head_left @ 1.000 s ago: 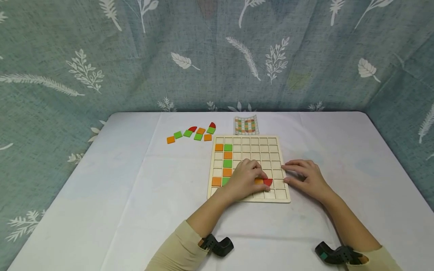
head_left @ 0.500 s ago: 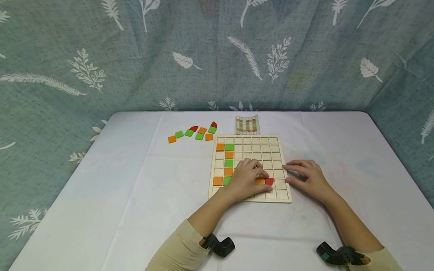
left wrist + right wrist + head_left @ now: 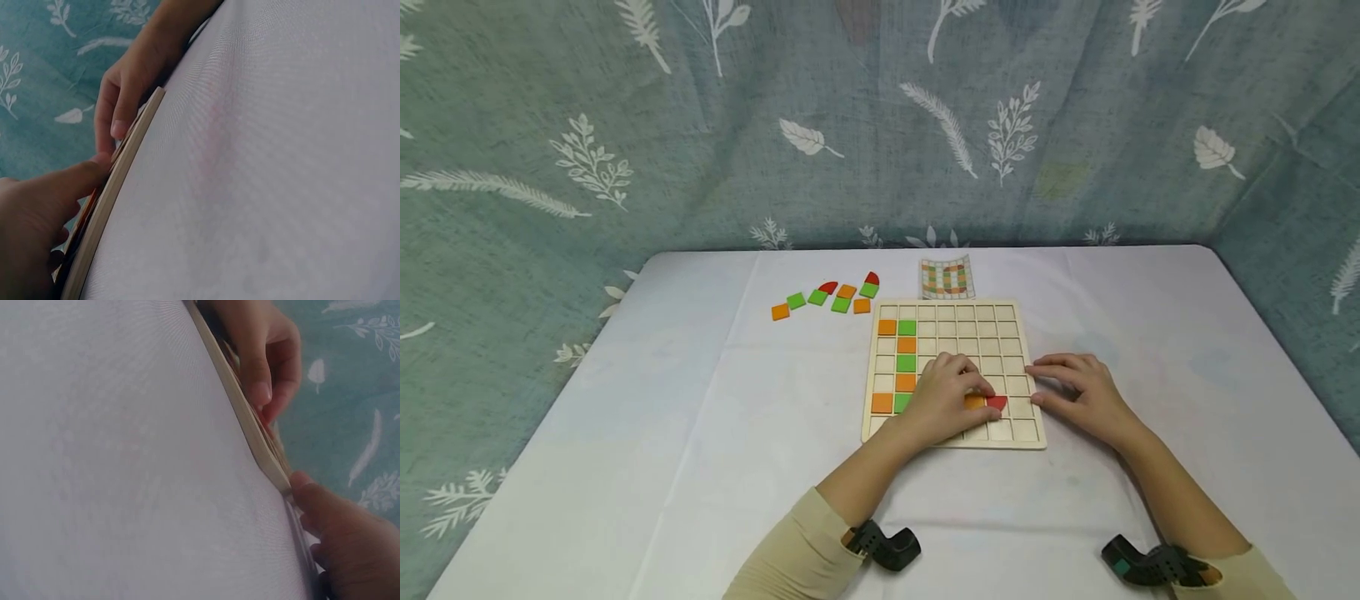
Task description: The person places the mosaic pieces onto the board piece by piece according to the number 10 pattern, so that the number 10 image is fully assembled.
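In the head view a pale wooden grid board [image 3: 951, 312] lies on the table. My left hand [image 3: 943, 396] reaches over its lower rows. Thumb and index finger pinch a red quarter-circle tile [image 3: 996, 402] in a lower-row cell. Beside that sits an orange square tile [image 3: 974, 402], partly covered by the fingers. My right hand [image 3: 1078, 396] rests at the board's right edge, fingertips and thumb touching it, fingers fairly straight. Green [image 3: 906, 363] and orange tiles [image 3: 906, 345] fill part of the second column. My left palm hides some lower cells.
Loose orange, green and red tiles [image 3: 840, 305] lie beyond the board's upper left corner. A small patterned card [image 3: 947, 277] stands behind the board, its surface curved. White cloth [image 3: 760, 467] covers the table, and a leaf-print curtain [image 3: 865, 125] hangs behind.
Both hands keep their places on the red tile and at the board's edge. Only the head view shifts slightly.
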The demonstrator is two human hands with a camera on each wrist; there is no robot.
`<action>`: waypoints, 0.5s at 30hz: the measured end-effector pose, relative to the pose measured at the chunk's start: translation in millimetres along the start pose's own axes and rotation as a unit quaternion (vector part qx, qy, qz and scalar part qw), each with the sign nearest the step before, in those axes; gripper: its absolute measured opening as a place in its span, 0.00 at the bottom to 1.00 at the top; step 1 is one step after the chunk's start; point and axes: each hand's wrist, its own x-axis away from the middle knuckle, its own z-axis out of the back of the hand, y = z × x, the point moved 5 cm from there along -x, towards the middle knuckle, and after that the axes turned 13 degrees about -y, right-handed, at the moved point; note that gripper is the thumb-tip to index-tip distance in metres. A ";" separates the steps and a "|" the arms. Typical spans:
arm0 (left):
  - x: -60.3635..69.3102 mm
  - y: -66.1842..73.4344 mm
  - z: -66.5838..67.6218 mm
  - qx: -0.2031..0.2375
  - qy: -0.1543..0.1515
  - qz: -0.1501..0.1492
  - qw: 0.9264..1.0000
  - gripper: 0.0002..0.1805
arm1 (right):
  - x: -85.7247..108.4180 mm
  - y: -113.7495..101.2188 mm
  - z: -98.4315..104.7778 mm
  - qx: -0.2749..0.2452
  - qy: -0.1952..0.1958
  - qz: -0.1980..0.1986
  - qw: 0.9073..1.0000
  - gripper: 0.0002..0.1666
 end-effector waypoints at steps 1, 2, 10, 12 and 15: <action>0.0 -0.2 0.5 0.000 0.000 0.001 1.000 0.14 | -0.1 -0.1 0.0 0.000 0.000 0.000 1.000 0.22; 0.2 -0.6 1.1 0.000 0.000 0.001 1.000 0.15 | -0.1 -0.2 0.0 0.000 0.000 0.000 1.000 0.22; 2.0 -13.9 11.1 0.032 0.016 0.021 0.999 0.16 | -0.4 0.1 -0.3 0.001 0.002 0.000 1.000 0.22; 3.6 -18.3 15.7 0.050 0.023 0.029 0.998 0.15 | 0.1 0.6 -0.7 0.000 0.003 -0.001 1.000 0.22; 6.7 -23.7 23.5 0.079 0.033 0.037 0.996 0.14 | 0.3 0.4 -1.2 0.001 0.005 0.000 1.000 0.21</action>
